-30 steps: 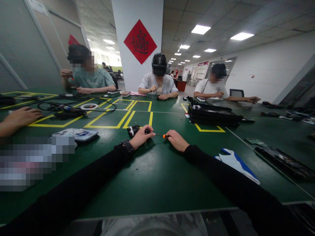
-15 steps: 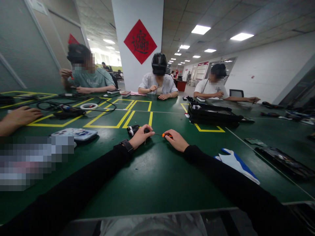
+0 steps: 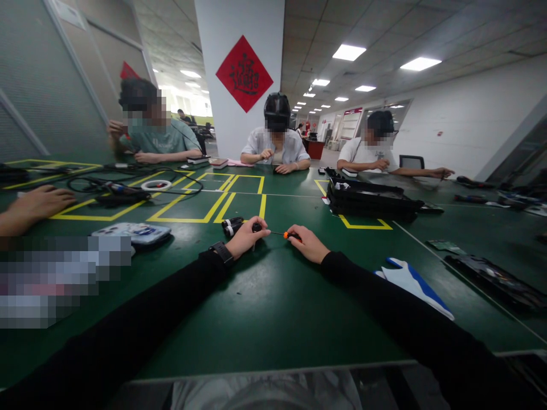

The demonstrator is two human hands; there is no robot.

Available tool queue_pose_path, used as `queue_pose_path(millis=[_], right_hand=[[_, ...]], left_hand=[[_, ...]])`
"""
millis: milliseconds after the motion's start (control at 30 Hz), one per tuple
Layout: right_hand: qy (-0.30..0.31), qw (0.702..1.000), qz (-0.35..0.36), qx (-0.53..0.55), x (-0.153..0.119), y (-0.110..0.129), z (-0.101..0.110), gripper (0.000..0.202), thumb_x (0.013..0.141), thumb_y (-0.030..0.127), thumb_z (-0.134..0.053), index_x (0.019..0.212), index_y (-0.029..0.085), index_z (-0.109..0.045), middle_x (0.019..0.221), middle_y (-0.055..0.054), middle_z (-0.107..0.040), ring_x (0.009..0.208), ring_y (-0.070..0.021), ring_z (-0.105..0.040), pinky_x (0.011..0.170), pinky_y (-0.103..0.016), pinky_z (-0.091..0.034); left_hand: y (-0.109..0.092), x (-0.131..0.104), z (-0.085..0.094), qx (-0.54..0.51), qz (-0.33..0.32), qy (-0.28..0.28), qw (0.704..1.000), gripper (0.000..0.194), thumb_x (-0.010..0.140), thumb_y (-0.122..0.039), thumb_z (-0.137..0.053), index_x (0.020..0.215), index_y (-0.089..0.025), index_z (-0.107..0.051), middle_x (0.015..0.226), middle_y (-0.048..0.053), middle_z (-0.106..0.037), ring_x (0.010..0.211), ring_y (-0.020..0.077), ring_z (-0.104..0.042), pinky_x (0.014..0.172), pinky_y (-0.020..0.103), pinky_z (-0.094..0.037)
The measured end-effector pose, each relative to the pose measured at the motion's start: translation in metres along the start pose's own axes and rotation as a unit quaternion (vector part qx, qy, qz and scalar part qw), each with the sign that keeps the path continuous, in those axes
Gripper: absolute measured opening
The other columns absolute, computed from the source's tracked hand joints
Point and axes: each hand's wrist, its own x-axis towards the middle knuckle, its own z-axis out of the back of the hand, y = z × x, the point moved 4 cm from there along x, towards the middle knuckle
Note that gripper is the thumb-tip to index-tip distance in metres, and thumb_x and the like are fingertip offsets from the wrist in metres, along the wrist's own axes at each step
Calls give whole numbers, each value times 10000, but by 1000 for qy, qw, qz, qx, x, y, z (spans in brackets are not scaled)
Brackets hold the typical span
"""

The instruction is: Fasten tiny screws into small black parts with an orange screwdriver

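My right hand [image 3: 308, 244] is closed round the orange and black handle of a screwdriver [image 3: 286, 234], whose thin shaft points left. The shaft's tip reaches the fingers of my left hand [image 3: 245, 237], which are closed on a small black part [image 3: 256, 227]. What that part is cannot be made out. Just behind my left hand, black cylinders with white bands [image 3: 233, 226] lie on the green table [image 3: 256, 319]. Both hands are above the table's middle, a short gap apart.
Black housings [image 3: 371, 199] stand at the back right. A blue and white glove [image 3: 416, 287] and an opened device [image 3: 491, 279] lie right. At left are a phone-like case [image 3: 137, 232], cables [image 3: 123, 191] and another person's hand [image 3: 43, 205]. Three people sit opposite.
The whole view has shifted very slightly. Both hands keep the same hold and nearly the same place.
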Motion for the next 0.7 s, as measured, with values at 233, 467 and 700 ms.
queue_pose_path(millis=[233,467,700], right_hand=[[6,1000,8,3,0,-1,-1,192,779,110,-423,924,148,-542,874,-42,-560,816,-145,-470,762,-265,-359],[-12,1000,9,-15,1,-3,-2,217,845,154,-361,881,146,-574,864,-53,-547,845,-148,-469,809,-287,-360],[-13,1000,18,8,-1,-3,-1,169,807,188,-472,952,153,-553,912,-50,-558,859,-150,-490,800,-287,-379]], left_hand=[[1,1,0,-4,-5,2,1000,251,674,-346,-613,824,-169,-515,809,-8,-539,747,119,-500,718,253,-386],[5,2,0,-7,-4,3,1000,261,670,-351,-620,828,-172,-514,809,-9,-534,749,118,-502,717,251,-384],[5,2,1,-10,5,-6,1000,251,674,-351,-614,825,-174,-520,801,-13,-529,744,115,-494,701,242,-376]])
